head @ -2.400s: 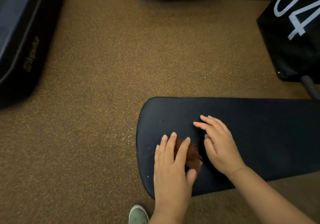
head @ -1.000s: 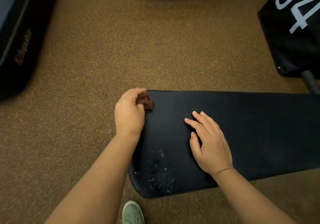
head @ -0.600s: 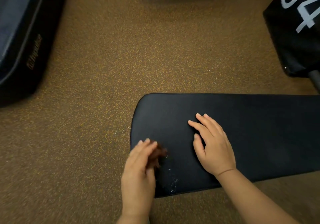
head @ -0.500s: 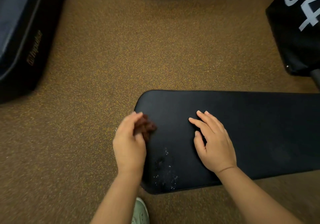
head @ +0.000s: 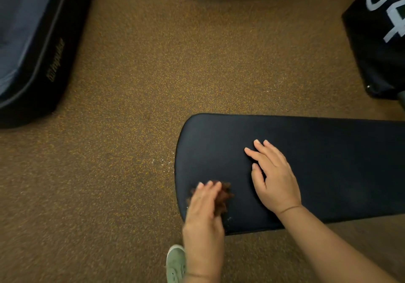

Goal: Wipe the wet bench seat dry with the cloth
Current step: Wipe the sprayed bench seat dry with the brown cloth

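**Droplets near the front-left corner are at risk of being missed or pushed onto the floor**

The left hand point(head: 202, 206) is pressing a small, bunched brown cloth point(head: 222, 197) onto the black padded bench seat point(head: 328, 162), close to its rounded left end and toward the front edge. The hand is blurring with motion; its fingers point(head: 208, 187) are lying fairly straight over the cloth, flattening it against the pad, though the blur is hiding whether the thumb is hooking under it. The right hand point(head: 274, 179) is resting flat on the seat just beside the cloth, fingers spread and relaxed, holding nothing and seemingly steadying the pad.

A few bright droplets point(head: 229, 219) are still sitting just in front of the cloth, near the front edge. More specks are glinting on the speckled brown floor point(head: 162, 162) just off the left end.

Likely trouble from here:
- The cloth is wadded very small, so it is probably covering a narrow strip each stroke and may be skipping the droplets nearest the edge.
- Strokes running off the left end may be flinging water onto the floor rather than soaking it up, right beside the green shoe point(head: 176, 263).
- With straight fingers only pressing, the cloth could slip out over the rounded end.
- The right palm may be covering damp pad that goes unwiped.
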### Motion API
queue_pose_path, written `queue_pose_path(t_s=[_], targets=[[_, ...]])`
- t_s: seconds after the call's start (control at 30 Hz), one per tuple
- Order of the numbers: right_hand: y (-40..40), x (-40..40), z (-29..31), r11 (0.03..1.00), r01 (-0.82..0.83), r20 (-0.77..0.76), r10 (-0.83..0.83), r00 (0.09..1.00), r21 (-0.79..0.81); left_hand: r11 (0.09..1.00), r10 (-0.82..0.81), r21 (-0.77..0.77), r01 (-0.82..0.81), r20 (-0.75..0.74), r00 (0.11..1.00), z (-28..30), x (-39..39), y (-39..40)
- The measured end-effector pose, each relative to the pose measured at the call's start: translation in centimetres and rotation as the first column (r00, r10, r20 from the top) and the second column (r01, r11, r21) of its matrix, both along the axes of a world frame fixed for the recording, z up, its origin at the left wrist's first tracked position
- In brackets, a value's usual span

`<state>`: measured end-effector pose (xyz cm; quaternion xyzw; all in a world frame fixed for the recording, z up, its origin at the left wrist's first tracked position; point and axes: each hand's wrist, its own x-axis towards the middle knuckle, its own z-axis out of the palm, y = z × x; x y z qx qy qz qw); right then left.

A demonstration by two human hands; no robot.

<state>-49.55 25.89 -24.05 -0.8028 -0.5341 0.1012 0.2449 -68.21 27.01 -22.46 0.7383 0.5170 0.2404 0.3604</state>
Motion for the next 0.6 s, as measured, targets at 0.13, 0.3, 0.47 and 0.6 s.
queue_pose_path(t_s=[0.13, 0.3, 0.47, 0.6], targets=[[0.3, -0.3, 1.4, 0.998, 0.026, -0.142, -0.035, 0.989, -0.062, 0.989, -0.133, -0.063, 0.136, 0.045, 0.990, -0.1, 1.4, -2.7], [-1.8, -4.3, 4.7, 0.975, -0.222, -0.246, 0.217, 0.945, 0.010, 0.943, -0.308, -0.100, 0.316, 0.086, 0.947, 2.0, -0.8, -1.2], [-4.0, -6.8, 4.3, 0.958, -0.284, -0.243, 0.285, 0.927, 0.038, 0.888, -0.460, 0.046, 0.458, 0.047, 0.886, 3.7, -4.7, 4.3], [-4.7, -7.0, 2.3, 0.923, -0.382, -0.075, 0.377, 0.923, -0.051, 0.899, -0.404, 0.096, 0.426, -0.189, 0.895, 1.1, -2.7, 10.0]])
